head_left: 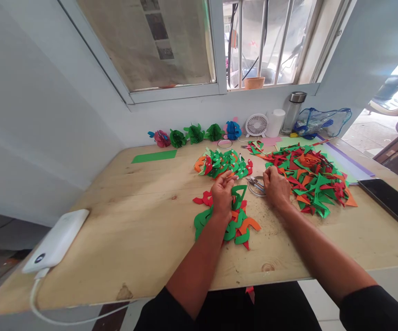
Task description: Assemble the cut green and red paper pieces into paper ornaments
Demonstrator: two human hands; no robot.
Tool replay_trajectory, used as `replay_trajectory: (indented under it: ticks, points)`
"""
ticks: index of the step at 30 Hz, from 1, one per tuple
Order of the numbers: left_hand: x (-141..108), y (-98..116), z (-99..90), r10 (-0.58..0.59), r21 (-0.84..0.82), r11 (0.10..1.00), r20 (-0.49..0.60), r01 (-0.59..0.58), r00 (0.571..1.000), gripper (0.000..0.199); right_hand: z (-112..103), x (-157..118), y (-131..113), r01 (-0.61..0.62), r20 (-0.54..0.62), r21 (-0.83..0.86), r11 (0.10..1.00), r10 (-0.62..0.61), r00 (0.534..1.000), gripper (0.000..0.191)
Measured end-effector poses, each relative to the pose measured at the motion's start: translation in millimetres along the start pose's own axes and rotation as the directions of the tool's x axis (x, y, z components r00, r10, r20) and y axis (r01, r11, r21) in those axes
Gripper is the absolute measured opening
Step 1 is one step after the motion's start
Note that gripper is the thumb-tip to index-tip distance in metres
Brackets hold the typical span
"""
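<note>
My left hand (222,195) is closed in a pinch above a pile of curled green, red and orange paper cutouts (202,223). A small orange paper piece (233,176) shows at its fingertips. Beside its wrist a green paper loop (239,196) stands up from the pile. Closed fingers form my right hand (276,186), and the handles of a small pair of pliers (256,184) run into it. The pliers' jaws point left over a coil of wire (255,191). Just beyond my hands lies a cluster of folded green, white and red paper pieces (221,162).
A large heap of red, green and orange paper scraps (319,184) lies right, near a black phone (390,204). Paper fish-like figures (195,133), a small fan (256,125) and a glass bottle (292,112) line the wall. A white power bank (57,239) sits at left.
</note>
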State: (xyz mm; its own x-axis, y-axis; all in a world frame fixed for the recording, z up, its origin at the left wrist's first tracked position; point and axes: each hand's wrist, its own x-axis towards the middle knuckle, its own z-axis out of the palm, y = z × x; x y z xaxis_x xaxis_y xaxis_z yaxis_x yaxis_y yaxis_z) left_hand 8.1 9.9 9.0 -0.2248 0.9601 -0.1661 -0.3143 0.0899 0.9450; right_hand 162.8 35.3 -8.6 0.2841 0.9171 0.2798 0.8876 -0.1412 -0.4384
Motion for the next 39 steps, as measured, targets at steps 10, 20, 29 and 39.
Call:
replay_trajectory:
  ticks: [10, 20, 29, 39]
  points:
    - [5.9, -8.2, -0.7, 0.377, 0.053, 0.926, -0.062, -0.374, 0.924, 0.030, -13.1, -21.0, -35.3, -0.030, 0.082, 0.914, 0.405, -0.113, 0.990, 0.022]
    - [-4.7, -6.6, 2.0, 0.450, 0.155, 0.887, -0.073, -0.435, 0.890, 0.032, -26.2, -32.7, -56.0, -0.098, 0.143, 0.966, 0.241, -0.180, 0.973, 0.026]
    - [-14.7, -4.8, 4.8, 0.455, 0.157, 0.881, -0.027, -0.446, 0.890, 0.030, -26.9, -33.2, -58.8, -0.135, 0.157, 0.956, 0.260, -0.067, 0.985, 0.030]
    - [-20.7, -13.9, 3.4, 0.645, 0.315, 0.699, 0.112, -0.643, 0.756, 0.036, -9.6, -24.5, -62.0, -0.098, 0.078, 0.978, 0.183, 0.116, 0.990, 0.026]
